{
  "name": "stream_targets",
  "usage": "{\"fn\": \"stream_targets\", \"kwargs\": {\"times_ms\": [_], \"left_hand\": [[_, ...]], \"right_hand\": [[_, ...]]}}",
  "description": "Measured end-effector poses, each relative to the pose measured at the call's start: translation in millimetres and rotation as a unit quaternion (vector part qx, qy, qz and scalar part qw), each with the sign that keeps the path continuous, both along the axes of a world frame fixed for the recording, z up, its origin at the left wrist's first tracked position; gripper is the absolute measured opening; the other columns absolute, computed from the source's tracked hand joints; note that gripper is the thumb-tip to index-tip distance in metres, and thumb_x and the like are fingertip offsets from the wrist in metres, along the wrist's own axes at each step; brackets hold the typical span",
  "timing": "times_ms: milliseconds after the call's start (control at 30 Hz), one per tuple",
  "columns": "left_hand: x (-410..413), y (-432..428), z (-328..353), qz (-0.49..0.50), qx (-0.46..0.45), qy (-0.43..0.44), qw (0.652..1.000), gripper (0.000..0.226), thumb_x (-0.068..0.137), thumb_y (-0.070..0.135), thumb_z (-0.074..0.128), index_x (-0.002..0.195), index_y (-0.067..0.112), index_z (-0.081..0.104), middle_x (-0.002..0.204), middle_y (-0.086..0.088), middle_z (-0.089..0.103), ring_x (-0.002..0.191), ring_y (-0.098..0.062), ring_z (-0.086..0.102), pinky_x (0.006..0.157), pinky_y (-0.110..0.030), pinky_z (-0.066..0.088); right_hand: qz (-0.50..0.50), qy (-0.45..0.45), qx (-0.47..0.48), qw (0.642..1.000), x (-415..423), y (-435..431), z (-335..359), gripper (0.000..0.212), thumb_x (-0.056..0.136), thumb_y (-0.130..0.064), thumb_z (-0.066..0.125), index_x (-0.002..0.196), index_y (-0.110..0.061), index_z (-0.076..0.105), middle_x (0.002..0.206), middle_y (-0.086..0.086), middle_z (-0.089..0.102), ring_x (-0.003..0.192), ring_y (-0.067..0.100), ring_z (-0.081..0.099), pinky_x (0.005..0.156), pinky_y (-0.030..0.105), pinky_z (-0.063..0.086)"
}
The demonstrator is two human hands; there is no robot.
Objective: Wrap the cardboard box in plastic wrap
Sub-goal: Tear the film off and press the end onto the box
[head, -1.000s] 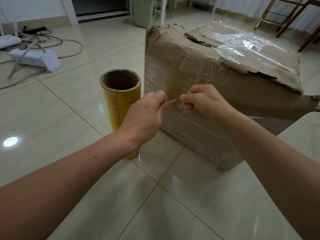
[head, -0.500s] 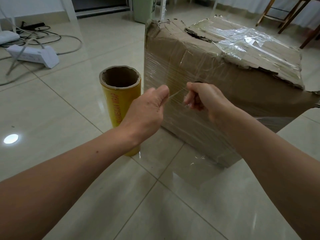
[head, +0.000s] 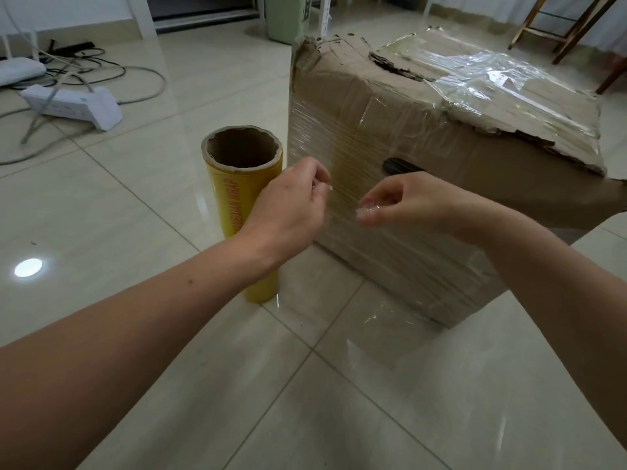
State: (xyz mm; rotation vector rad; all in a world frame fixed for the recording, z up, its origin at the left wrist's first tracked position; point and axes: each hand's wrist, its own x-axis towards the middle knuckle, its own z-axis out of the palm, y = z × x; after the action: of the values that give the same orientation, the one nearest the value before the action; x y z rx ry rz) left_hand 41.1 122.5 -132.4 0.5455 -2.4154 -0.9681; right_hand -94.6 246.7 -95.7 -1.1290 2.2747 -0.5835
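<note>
A torn brown cardboard box (head: pixel 424 137) stands on the tiled floor, its near side and top covered with clear plastic wrap (head: pixel 342 154). A yellow roll of plastic wrap (head: pixel 242 198) stands upright just left of the box. My left hand (head: pixel 291 212) is in front of the box's near side and pinches a small end of clear film. My right hand (head: pixel 403 201) is a little to the right, its fingertips pinching another bit of crumpled film. The two hands are apart, with no visible strand between them.
A white power strip (head: pixel 74 105) and tangled cables (head: pixel 129 72) lie on the floor at the far left. A pale green bin (head: pixel 288 18) stands behind the box. Wooden chair legs (head: pixel 570 25) are at the back right. Glossy tiles surround the box.
The strand stretched between my hands has parted. My hands have moved apart, each keeping a piece of film. The view has shifted slightly closer to the box.
</note>
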Motion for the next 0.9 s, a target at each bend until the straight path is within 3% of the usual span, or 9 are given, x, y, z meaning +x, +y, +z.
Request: {"fn": "stream_targets", "kwargs": {"times_ms": [67,167,233,333,567,800,900], "left_hand": [[0.0,1.2,2.0,-0.009,0.012,-0.015,1.000,0.027,0.094,0.019,0.039,0.116,0.013,0.055,0.101,-0.002,0.055,0.095,-0.018,0.059,0.086,-0.039,0.050],[2.1,1.2,4.5,-0.021,0.022,-0.041,0.999,0.041,0.086,0.028,0.035,0.118,0.016,0.057,0.107,-0.002,0.054,0.099,-0.016,0.055,0.087,-0.031,0.046],[4.1,0.4,4.2,-0.030,-0.010,-0.065,0.997,0.038,0.088,0.030,0.044,0.123,0.019,0.056,0.106,0.001,0.050,0.096,-0.013,0.053,0.085,-0.026,0.044],[5.7,-0.3,0.0,-0.050,-0.079,-0.102,0.990,0.046,0.082,0.031,0.063,0.126,0.023,0.054,0.101,0.004,0.043,0.091,-0.013,0.054,0.085,-0.029,0.049],[5.1,-2.1,-2.2,-0.029,-0.169,-0.055,0.984,0.020,0.088,0.032,0.062,0.102,0.019,0.068,0.090,-0.002,0.049,0.081,-0.019,0.055,0.068,-0.029,0.046],[8.1,-7.5,11.0,-0.043,-0.176,-0.036,0.983,0.017,0.089,0.026,0.061,0.100,0.018,0.071,0.093,0.000,0.059,0.079,-0.011,0.053,0.068,-0.021,0.040],[7.5,-6.7,12.6,-0.044,-0.180,-0.032,0.982,0.018,0.089,0.026,0.061,0.100,0.016,0.072,0.094,-0.003,0.061,0.083,-0.015,0.057,0.072,-0.027,0.046]], "right_hand": [[0.023,0.046,0.014,0.999,2.3,1.7,-2.2,0.026,0.075,-0.035,0.075,0.097,-0.024,0.068,0.069,-0.014,0.053,0.064,0.000,0.050,0.059,0.014,0.036],[0.023,0.103,-0.011,0.994,3.9,1.4,-6.5,0.011,0.077,-0.030,0.075,0.083,-0.026,0.066,0.068,-0.014,0.057,0.065,0.001,0.051,0.058,0.014,0.038],[0.015,0.110,-0.036,0.993,3.9,1.0,-9.3,0.008,0.078,-0.029,0.074,0.077,-0.026,0.066,0.068,-0.013,0.060,0.067,0.001,0.053,0.061,0.015,0.040],[0.009,0.110,-0.055,0.992,6.5,0.5,-11.7,0.013,0.075,-0.032,0.076,0.073,-0.026,0.064,0.060,-0.013,0.055,0.059,0.000,0.050,0.058,0.016,0.038],[0.004,0.122,-0.080,0.989,9.0,1.0,-10.8,0.021,0.074,-0.032,0.077,0.070,-0.025,0.058,0.062,-0.011,0.054,0.058,0.003,0.048,0.060,0.022,0.040],[0.005,0.122,-0.082,0.989,2.0,8.4,5.8,0.018,0.075,-0.032,0.076,0.074,-0.023,0.061,0.061,-0.011,0.055,0.051,0.000,0.047,0.052,0.015,0.038],[0.008,0.125,-0.090,0.988,1.4,8.6,6.1,0.017,0.076,-0.031,0.076,0.078,-0.024,0.060,0.061,-0.011,0.056,0.048,-0.004,0.049,0.049,0.008,0.038]]}}
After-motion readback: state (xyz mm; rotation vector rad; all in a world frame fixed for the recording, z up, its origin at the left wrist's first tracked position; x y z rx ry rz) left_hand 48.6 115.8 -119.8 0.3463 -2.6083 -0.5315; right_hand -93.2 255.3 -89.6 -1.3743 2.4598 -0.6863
